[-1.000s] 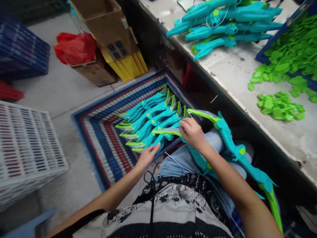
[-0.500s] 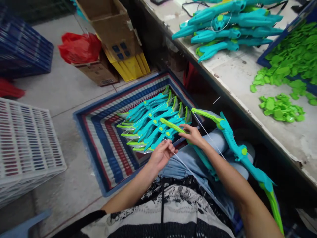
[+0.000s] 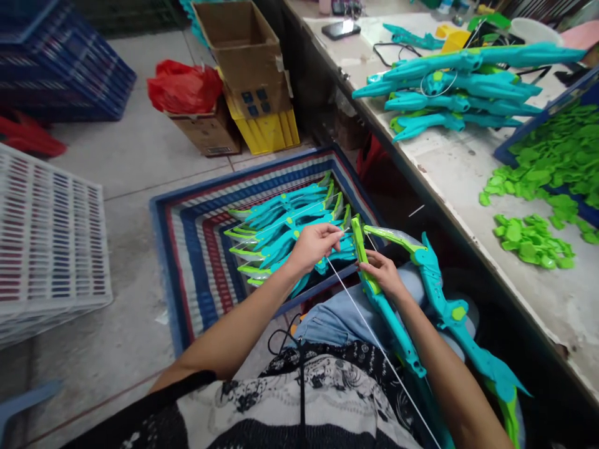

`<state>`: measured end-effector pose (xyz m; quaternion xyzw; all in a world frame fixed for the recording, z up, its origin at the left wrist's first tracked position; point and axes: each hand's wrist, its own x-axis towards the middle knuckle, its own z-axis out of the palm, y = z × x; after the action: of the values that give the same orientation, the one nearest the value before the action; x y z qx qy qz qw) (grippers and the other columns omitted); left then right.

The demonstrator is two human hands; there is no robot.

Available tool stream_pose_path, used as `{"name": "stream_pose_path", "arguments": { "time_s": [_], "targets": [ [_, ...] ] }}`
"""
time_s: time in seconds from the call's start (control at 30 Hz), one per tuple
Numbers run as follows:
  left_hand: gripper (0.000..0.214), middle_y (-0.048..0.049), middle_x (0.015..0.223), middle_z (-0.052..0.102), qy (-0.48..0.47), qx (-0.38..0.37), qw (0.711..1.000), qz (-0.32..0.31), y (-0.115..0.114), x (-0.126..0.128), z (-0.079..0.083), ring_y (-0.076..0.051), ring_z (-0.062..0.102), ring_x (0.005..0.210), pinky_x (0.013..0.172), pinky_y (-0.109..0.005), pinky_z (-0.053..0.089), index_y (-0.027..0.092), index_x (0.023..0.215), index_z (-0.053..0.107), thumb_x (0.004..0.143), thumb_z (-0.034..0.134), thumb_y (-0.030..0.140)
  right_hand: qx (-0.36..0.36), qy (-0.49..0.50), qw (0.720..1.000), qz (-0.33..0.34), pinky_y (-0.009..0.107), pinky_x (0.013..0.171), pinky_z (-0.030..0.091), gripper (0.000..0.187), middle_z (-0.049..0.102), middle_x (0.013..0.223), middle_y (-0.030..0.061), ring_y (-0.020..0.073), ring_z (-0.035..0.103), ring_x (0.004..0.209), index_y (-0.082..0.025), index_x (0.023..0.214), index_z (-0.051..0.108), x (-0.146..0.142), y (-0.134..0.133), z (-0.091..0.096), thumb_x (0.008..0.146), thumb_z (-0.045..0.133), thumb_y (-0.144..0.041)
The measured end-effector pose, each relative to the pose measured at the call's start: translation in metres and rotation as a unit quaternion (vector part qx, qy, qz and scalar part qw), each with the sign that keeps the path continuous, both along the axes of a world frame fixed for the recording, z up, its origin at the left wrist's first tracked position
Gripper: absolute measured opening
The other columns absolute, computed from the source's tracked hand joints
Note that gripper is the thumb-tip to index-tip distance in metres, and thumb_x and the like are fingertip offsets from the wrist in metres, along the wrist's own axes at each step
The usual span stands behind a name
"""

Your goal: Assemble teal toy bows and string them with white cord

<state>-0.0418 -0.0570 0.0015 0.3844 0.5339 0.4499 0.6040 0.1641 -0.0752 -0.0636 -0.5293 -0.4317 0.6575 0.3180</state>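
My left hand [image 3: 314,246] pinches a thin white bowstring [image 3: 360,318] that runs back toward my lap. My right hand [image 3: 381,272] grips the green-tipped limb of a teal toy bow [image 3: 392,327] lying across my knees. A second teal bow [image 3: 444,305] rests on my right thigh, just beyond that hand. Below both hands a stack of finished teal and green bows [image 3: 281,234] lies inside a striped blue, red and white crate [image 3: 187,249] on the floor.
A workbench [image 3: 458,168] on the right carries a pile of teal bows [image 3: 458,84], loose green plastic pieces [image 3: 531,234] and a blue tray of more [image 3: 556,149]. On the floor stand cardboard boxes [image 3: 243,56], a red bag [image 3: 185,87], and stacked crates [image 3: 47,224].
My left hand has risen from the crate's edge and taken the string, pulling it up beside the bow tip. My right hand has turned the bow's limb upright. The view has tilted upward.
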Motion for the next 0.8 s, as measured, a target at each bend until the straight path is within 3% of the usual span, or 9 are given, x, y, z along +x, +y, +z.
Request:
{"name": "stream_pose_path", "arguments": {
  "time_s": [0.2, 0.43, 0.7, 0.8],
  "targets": [
    [0.013, 0.0006, 0.051, 0.059, 0.086, 0.056, 0.995, -0.005, 0.011, 0.009, -0.002, -0.01, 0.048, 0.045, 0.047, -0.022, 0.034, 0.016, 0.069, 0.067, 0.073, 0.064, 0.028, -0.014, 0.017, 1.0, -0.009, 0.028, 0.062, 0.047, 0.053, 0.072, 0.077, 0.0031, 0.0171, 0.064, 0.068, -0.019, 0.104, 0.069, -0.002, -0.001, 0.004, 0.058, 0.081, -0.041],
    [0.01, 0.0005, 0.051, 0.06, 0.117, 0.073, 0.99, 0.0, 0.017, 0.01, -0.004, -0.012, 0.052, 0.047, 0.049, -0.023, 0.037, 0.016, 0.069, 0.066, 0.074, 0.062, 0.024, -0.022, 0.03, 0.999, -0.014, 0.028, 0.065, 0.047, 0.052, 0.072, 0.075, 0.0016, 0.016, 0.064, 0.068, -0.019, 0.102, 0.068, -0.002, -0.001, 0.002, 0.057, 0.082, -0.039],
    [0.009, 0.0023, 0.052, 0.06, 0.103, 0.085, 0.991, -0.014, 0.018, 0.01, -0.005, -0.009, 0.051, 0.046, 0.048, -0.02, 0.037, 0.015, 0.073, 0.064, 0.076, 0.063, 0.022, -0.013, 0.025, 1.0, -0.011, 0.031, 0.068, 0.049, 0.055, 0.072, 0.078, 0.0028, 0.0173, 0.065, 0.07, -0.019, 0.105, 0.069, -0.002, -0.001, -0.005, 0.057, 0.082, -0.042],
    [0.019, 0.0044, 0.053, 0.061, 0.047, 0.061, 0.996, -0.036, 0.019, 0.009, -0.004, -0.007, 0.047, 0.042, 0.045, -0.018, 0.034, 0.014, 0.092, 0.06, 0.077, 0.065, 0.024, 0.002, 0.012, 1.0, 0.002, 0.033, 0.069, 0.05, 0.057, 0.073, 0.081, 0.0037, 0.019, 0.066, 0.072, -0.019, 0.109, 0.068, -0.003, -0.004, -0.011, 0.059, 0.08, -0.044]
  ]
}}
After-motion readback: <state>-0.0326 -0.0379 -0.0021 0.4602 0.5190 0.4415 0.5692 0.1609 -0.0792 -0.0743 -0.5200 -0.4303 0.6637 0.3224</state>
